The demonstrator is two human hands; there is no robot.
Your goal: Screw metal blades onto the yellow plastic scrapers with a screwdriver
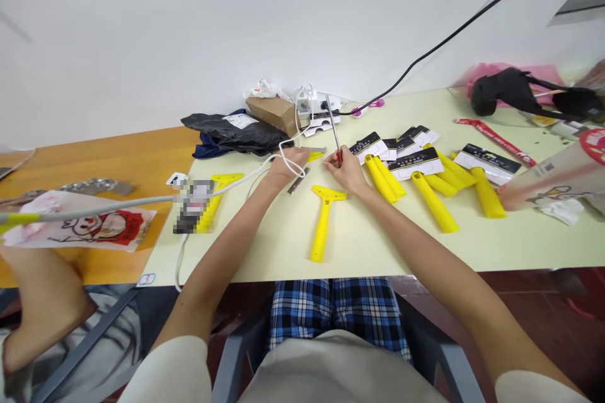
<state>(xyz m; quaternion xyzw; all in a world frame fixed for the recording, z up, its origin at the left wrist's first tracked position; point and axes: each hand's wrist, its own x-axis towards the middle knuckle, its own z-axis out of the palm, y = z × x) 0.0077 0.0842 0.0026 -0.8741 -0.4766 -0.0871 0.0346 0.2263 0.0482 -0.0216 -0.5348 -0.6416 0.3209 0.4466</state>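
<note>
Pointing up and away from the person, a screwdriver (334,129) is held by its red handle, the fingers of the right grip (348,170) being closed around it above the pale surface (378,245). The left grip (289,162) is placed a little to the left, with a yellow piece (316,156) seen just beyond its fingertips; whether that piece is held cannot be told, as the fingers are partly hidden. Part of the left grip is crossed in view by loops of a white cord (227,190). Just beside it, a flat metal strip (299,181) is laid on the surface.

Nearer the front edge, a yellow scraper (322,227) is laid between the forearms, its wide head turned away from the person. To the left, a second yellow scraper (217,198) is partly blurred. To the right of the right grip, several yellow handles (433,201) are spread, with black-and-white cards (416,165) lying by their far ends.

Along the back, a black plastic bag (236,132) is set in front of a cardboard box (274,112). At the far left, a printed bag (104,220) is seen above an orange surface (155,154), near another person's arm (47,302).
</note>
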